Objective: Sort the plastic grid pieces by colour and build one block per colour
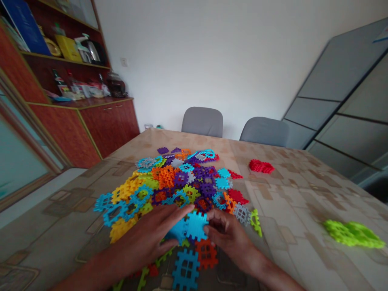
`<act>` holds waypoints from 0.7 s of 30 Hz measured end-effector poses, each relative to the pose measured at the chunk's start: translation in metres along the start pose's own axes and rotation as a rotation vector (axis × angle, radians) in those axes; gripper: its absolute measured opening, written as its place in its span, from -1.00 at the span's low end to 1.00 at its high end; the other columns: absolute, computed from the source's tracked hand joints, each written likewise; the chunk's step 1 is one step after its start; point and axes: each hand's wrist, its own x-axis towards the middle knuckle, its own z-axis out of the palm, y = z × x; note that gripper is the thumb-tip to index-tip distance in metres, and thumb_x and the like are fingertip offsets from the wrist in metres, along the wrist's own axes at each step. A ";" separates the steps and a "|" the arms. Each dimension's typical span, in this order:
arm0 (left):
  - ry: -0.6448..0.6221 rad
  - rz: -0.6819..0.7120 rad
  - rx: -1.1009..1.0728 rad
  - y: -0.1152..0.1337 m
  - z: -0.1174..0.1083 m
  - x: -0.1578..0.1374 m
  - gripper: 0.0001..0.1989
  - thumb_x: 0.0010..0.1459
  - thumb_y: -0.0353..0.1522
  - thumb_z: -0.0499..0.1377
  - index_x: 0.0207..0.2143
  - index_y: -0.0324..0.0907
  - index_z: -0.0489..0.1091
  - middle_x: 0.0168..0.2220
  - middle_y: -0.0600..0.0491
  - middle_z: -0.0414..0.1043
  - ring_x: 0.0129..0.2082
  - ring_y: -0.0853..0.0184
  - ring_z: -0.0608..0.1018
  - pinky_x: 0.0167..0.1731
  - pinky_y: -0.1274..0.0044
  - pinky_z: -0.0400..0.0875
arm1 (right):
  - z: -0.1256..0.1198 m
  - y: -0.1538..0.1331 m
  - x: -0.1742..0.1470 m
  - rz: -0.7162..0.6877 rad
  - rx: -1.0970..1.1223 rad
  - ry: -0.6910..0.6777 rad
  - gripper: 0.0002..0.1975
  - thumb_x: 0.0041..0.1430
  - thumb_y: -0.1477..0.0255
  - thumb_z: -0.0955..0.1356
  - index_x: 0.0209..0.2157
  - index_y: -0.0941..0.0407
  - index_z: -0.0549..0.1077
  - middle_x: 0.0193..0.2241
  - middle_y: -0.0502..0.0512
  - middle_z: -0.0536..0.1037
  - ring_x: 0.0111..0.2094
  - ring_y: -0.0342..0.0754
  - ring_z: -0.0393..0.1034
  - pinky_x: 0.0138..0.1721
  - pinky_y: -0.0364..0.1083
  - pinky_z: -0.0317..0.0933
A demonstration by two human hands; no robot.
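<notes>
Blue plastic made up the work in hand: a light-blue plate (pixel 197 225) with toothed edges stood between the two hands, over the near side of a heap of interlocking tiles (pixel 182 178) on the table (pixel 291 260). Right hand (pixel 232 232): thumb and index finger were closed on the plate's right edge, the other fingers curled. Left hand (pixel 159 224): fingers were stretched along the far side of a second blue plate (pixel 178 231), with the thumb parted from them on the near side; how firmly they gripped could not be told. Both plates lay side by side; whether their teeth were locked or merely overlapping could not be determined.

Nearer the wearer lay a blue window tile (pixel 186 270) and, just right of it, an orange window tile (pixel 206 254). To the right, a grey window tile (pixel 242 213) lay near a lime-green piece (pixel 255 222). Well apart on the right were a red stack (pixel 260 166) and a lime-green stack (pixel 353 234).

In this inspector's judgement, the step in hand was aligning the two plates; the next move called for a steady left hold and level edges.
</notes>
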 end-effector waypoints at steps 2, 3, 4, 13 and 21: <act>0.020 -0.042 -0.103 0.000 -0.005 0.001 -0.42 0.36 -0.37 0.13 0.36 0.18 0.13 0.12 0.06 0.51 0.04 0.19 0.57 0.05 0.44 0.44 | -0.004 -0.004 0.001 -0.010 -0.030 -0.025 -0.54 0.23 -0.05 0.36 -0.36 0.10 0.37 -0.50 -0.11 0.26 -0.46 -0.16 0.11 -0.39 -0.14 0.06; 0.038 -0.072 -0.157 0.000 -0.009 0.002 -0.48 0.38 -0.34 0.09 0.34 0.16 0.19 0.03 0.08 0.56 -0.02 0.23 0.60 0.01 0.48 0.45 | -0.007 -0.005 0.002 -0.016 -0.045 -0.031 -0.54 0.24 -0.04 0.35 -0.37 0.09 0.36 -0.50 -0.11 0.24 -0.45 -0.16 0.10 -0.39 -0.14 0.05; 0.058 -0.105 -0.207 0.000 -0.015 0.003 -0.53 0.38 -0.32 0.08 0.31 0.12 0.24 -0.05 0.09 0.59 -0.09 0.25 0.62 -0.03 0.51 0.47 | -0.011 -0.007 0.003 -0.027 -0.057 -0.029 -0.55 0.25 -0.04 0.35 -0.37 0.09 0.34 -0.49 -0.11 0.23 -0.45 -0.16 0.10 -0.40 -0.14 0.05; 0.261 -0.077 -0.150 0.011 -0.032 0.000 -0.60 0.30 -0.37 0.13 0.15 0.13 0.42 -0.18 0.13 0.60 -0.15 0.25 0.62 -0.10 0.52 0.49 | -0.037 -0.024 -0.010 0.115 0.011 -0.200 -0.64 0.21 0.07 0.41 -0.25 0.08 0.39 -0.51 -0.14 0.30 -0.54 -0.20 0.17 -0.49 -0.20 0.10; 0.346 0.205 -0.009 0.037 -0.018 -0.007 -0.52 0.28 -0.57 0.02 0.12 0.10 0.36 -0.17 0.10 0.56 -0.21 0.36 0.61 -0.17 0.65 0.47 | -0.015 -0.048 -0.051 0.239 -0.597 -0.329 -0.78 0.00 0.57 0.42 -0.27 0.04 0.52 -0.38 -0.05 0.60 -0.41 -0.13 0.46 -0.49 -0.25 0.12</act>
